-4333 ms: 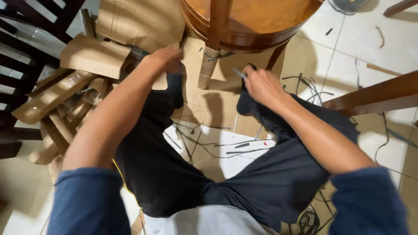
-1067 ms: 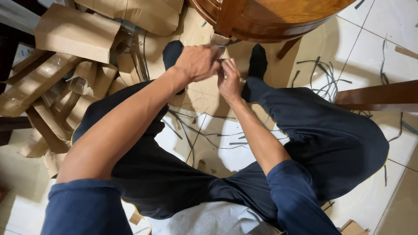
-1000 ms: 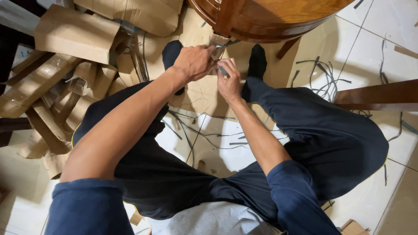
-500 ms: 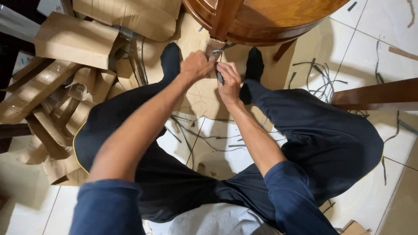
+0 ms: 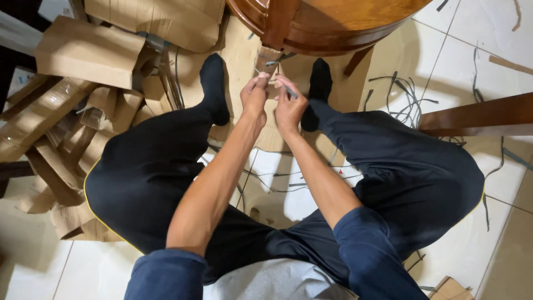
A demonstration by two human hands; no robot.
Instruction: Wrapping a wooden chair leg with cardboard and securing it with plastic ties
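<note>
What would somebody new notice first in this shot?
Both hands, the left hand and the right hand, meet at the cardboard-wrapped leg of a round wooden table at top centre. The right hand pinches a thin grey tool. Torn cardboard pieces pile up on the left.

Near the top centre, the left hand [image 5: 254,97] and right hand [image 5: 288,105] meet just below the cardboard-wrapped table leg [image 5: 267,58]. The right hand pinches a small grey tool [image 5: 291,92]. Torn cardboard pieces [image 5: 89,83] fill the upper left.

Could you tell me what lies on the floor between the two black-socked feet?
In the head view, the cardboard-wrapped table leg stands between the left foot and right foot, on flat cardboard.
</note>
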